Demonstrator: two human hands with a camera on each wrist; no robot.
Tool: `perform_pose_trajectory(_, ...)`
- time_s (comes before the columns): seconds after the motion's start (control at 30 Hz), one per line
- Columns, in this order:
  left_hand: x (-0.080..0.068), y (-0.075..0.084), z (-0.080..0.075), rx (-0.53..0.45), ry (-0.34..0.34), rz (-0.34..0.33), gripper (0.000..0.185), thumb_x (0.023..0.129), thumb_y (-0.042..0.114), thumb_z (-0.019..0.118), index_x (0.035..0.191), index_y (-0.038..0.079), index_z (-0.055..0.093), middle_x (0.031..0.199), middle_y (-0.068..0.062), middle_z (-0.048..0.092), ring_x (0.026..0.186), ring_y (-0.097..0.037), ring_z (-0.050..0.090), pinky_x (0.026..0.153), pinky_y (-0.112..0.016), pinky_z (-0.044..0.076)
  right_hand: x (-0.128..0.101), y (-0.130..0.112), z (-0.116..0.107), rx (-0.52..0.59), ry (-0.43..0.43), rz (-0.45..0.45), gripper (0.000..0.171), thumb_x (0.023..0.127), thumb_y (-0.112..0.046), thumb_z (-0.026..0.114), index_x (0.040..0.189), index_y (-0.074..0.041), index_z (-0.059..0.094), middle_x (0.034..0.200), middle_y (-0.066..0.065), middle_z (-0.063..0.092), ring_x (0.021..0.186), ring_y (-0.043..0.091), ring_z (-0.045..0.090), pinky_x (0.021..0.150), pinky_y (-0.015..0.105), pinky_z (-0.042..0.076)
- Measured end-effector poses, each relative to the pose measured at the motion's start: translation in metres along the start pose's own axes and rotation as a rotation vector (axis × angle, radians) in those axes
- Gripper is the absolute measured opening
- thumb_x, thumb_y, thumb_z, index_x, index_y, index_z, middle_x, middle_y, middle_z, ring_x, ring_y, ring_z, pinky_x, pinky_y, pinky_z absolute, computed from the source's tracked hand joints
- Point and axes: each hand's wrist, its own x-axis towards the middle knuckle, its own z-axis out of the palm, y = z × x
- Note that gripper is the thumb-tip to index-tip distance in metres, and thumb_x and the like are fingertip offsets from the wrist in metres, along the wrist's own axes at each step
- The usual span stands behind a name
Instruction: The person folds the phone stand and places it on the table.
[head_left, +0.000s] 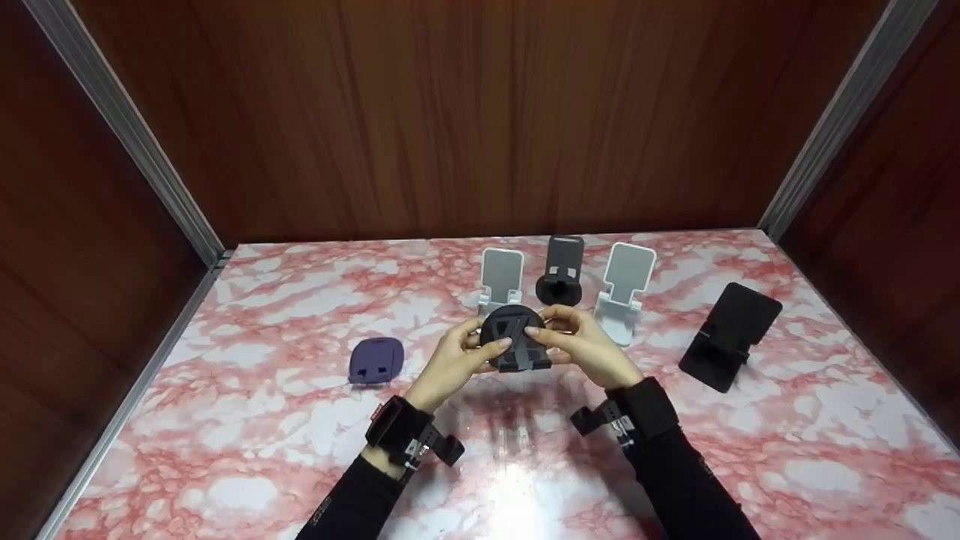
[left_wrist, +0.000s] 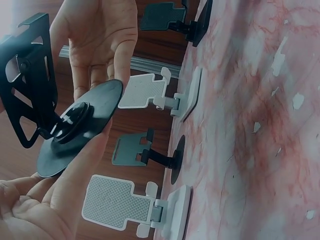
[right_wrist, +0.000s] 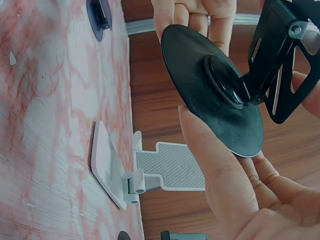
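Observation:
Above the middle of the table, both hands hold a black phone stand (head_left: 517, 337) by its round base. My left hand (head_left: 448, 356) grips the left side, with the thumb across the near face. On the opposite side, my right hand (head_left: 592, 351) grips it the same way. In the left wrist view, the disc-shaped base (left_wrist: 82, 132) and the cut-out folding arm joined to it show clearly. The right wrist view shows the right thumb (right_wrist: 210, 160) lying against the base. Some fingers are hidden behind the disc.
Behind the hands stand a white phone stand (head_left: 502, 271), a dark round-based stand (head_left: 564, 259) and another white stand (head_left: 628, 271). A purple folded stand (head_left: 376, 360) lies left on the marbled table (head_left: 247, 450). At right is a larger black stand (head_left: 739, 322). Wooden panels (head_left: 487, 112) enclose the table.

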Motion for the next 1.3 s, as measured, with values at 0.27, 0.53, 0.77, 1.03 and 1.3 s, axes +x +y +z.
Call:
perform_pose_trajectory(0.27, -0.0011, 0.0024, 0.0007, 0.027, 0.001, -0.031, 0.049, 0.093, 0.016, 0.066, 0.135, -0.005, 0.051, 0.109, -0.021, 0.071, 0.085, -0.013, 0.071, 0.08, -0.034, 0.062, 0.0, 0.0006, -0.0016, -0.064, -0.016, 0.003, 0.024, 0.091, -0.014, 0.069, 0.109, -0.004, 0.056, 0.098, 0.001, 0.061, 0.085, 0.011, 0.063, 0.073, 0.03, 0.062)
perform_pose_trajectory(0.53, -0.0005, 0.0013, 0.0002, 0.054, 0.002, -0.026, 0.044, 0.092, 0.012, 0.065, 0.131, -0.006, 0.053, 0.109, -0.024, 0.071, 0.082, -0.013, 0.071, 0.077, -0.033, 0.063, -0.0009, 0.001, -0.0016, -0.079, -0.02, -0.003, 0.02, 0.089, -0.012, 0.07, 0.099, -0.011, 0.054, 0.094, 0.0, 0.058, 0.083, 0.012, 0.059, 0.071, 0.035, 0.062)
perform_pose_trajectory(0.77, 0.0014, -0.0015, -0.0003, 0.073, 0.015, -0.017, 0.041, 0.091, 0.009, 0.065, 0.127, -0.007, 0.056, 0.104, -0.022, 0.072, 0.08, -0.011, 0.069, 0.075, -0.035, 0.063, -0.0006, 0.001, -0.0005, -0.045, -0.027, 0.013, 0.021, 0.088, -0.009, 0.07, 0.1, -0.01, 0.053, 0.091, -0.001, 0.058, 0.081, 0.01, 0.06, 0.068, 0.032, 0.063)
perform_pose_trajectory(1.03, 0.0016, -0.0009, 0.0016, 0.073, 0.016, -0.022, 0.039, 0.091, 0.007, 0.065, 0.126, -0.008, 0.056, 0.102, -0.022, 0.073, 0.078, -0.01, 0.069, 0.071, -0.029, 0.062, -0.0004, 0.0018, -0.0015, -0.039, -0.07, 0.0, 0.018, 0.088, -0.009, 0.07, 0.097, -0.008, 0.054, 0.092, 0.001, 0.064, 0.082, 0.013, 0.065, 0.071, 0.035, 0.063)
perform_pose_trajectory(1.3, 0.0012, -0.0017, 0.0016, 0.067, 0.016, -0.018, 0.041, 0.092, 0.008, 0.066, 0.128, -0.008, 0.056, 0.106, -0.025, 0.071, 0.084, -0.014, 0.071, 0.077, -0.034, 0.063, 0.0011, 0.0025, -0.002, -0.041, -0.075, 0.001, 0.02, 0.088, -0.007, 0.071, 0.097, -0.006, 0.053, 0.092, 0.004, 0.066, 0.082, 0.015, 0.068, 0.072, 0.039, 0.063)
